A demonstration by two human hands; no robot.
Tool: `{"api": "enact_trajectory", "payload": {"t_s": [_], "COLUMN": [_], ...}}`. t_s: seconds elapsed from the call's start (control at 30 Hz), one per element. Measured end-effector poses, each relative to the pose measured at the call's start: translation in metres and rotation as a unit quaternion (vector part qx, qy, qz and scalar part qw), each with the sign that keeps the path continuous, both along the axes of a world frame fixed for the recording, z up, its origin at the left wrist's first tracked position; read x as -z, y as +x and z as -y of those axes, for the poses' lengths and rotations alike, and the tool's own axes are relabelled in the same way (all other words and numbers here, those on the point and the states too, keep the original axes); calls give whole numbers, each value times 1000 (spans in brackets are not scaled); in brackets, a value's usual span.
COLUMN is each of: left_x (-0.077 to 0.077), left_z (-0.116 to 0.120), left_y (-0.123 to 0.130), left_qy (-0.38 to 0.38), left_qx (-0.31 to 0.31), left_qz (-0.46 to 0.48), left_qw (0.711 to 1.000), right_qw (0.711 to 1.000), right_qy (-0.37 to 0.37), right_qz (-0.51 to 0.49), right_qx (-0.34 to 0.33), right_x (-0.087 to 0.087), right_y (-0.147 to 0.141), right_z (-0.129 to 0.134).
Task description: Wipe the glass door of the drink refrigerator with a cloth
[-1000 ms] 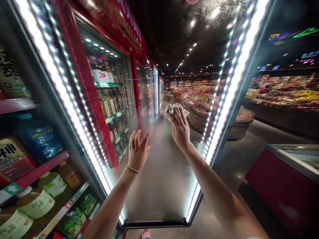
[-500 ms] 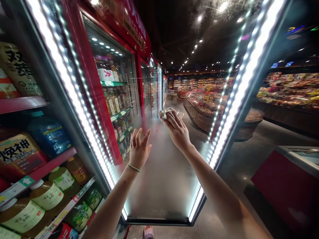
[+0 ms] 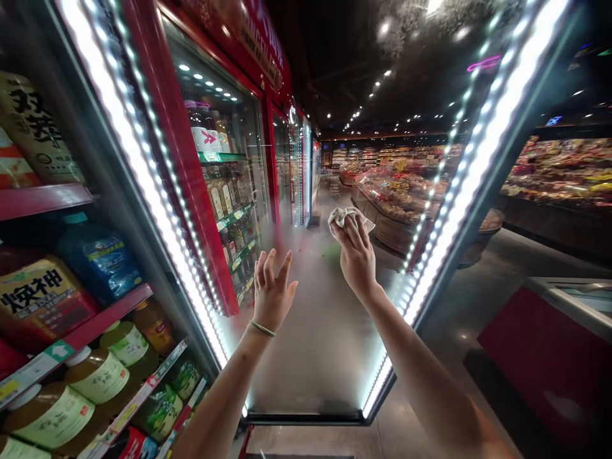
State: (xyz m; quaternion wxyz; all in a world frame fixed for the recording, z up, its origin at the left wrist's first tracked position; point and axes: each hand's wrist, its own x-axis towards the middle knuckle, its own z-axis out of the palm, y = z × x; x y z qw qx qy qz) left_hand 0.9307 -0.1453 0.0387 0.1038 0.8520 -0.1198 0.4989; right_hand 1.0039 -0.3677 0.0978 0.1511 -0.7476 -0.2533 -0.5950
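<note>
A glass door [image 3: 310, 357] with bright LED strips along both sides spans the middle of the view, and its pane is partly fogged. My right hand [image 3: 359, 255] presses a crumpled whitish cloth [image 3: 340, 217] against the pane, right of centre. Lower and to the left, my left hand [image 3: 273, 290] has its fingers spread and holds nothing; its palm faces the glass, and whether it touches cannot be told. A thin band [image 3: 262, 329] circles the left wrist.
Shelves with bottles [image 3: 102, 376] and drink packs stand close on the left. A red glass-front cooler [image 3: 215, 255] shows beyond the pane. Produce displays [image 3: 392, 197] lie farther back, and a dark red chest [image 3: 540, 344] is at the right.
My right hand and the cloth have moved to the right across the pane. My left hand sits slightly farther right in view, still spread. The foot seen below the door is out of view.
</note>
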Motion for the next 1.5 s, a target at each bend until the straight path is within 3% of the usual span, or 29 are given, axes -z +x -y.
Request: {"api": "enact_trajectory", "payload": {"t_s": [0.2, 0.33, 0.4, 0.57, 0.73, 0.87, 1.03, 1.2, 1.37, 1.5], "left_x": [-18, -23, -23, -18, -15, -15, -14, -11, -10, -11], "left_z": [-15, -38, -46, -57, -67, -70, -72, -73, -74, -74], "left_y": [4, 7, 9, 13, 18, 21, 23, 25, 26, 25], "left_qy": [-1, -3, 2, 6, 0, 1, 6, 13, 9, 2], "left_qx": [31, 27, 26, 34, 49, 53, 45, 27, 25, 34], "left_qz": [14, 20, 23, 23, 25, 33, 39, 49, 48, 36], "left_qw": [999, 999, 999, 999, 998, 998, 998, 998, 998, 999], "right_qw": [996, 999, 999, 998, 998, 998, 999, 998, 999, 998], "right_qy": [-91, -8, 19, -47, 30, -43, 24, -62, -3, -62], "right_qz": [-9, 26, 25, 26, 32, 26, 17, 14, 24, -3], "right_qx": [-6, 27, 31, 16, 50, 34, 42, 17, 38, 20], "right_x": [2, 7, 7, 9, 11, 10, 2, 0, -5, -5], "right_y": [0, 1, 1, 0, -1, -2, -3, -5, -4, -4], "right_z": [-29, -39, -47, -61, -73, -79, -85, -93, -103, -111]}}
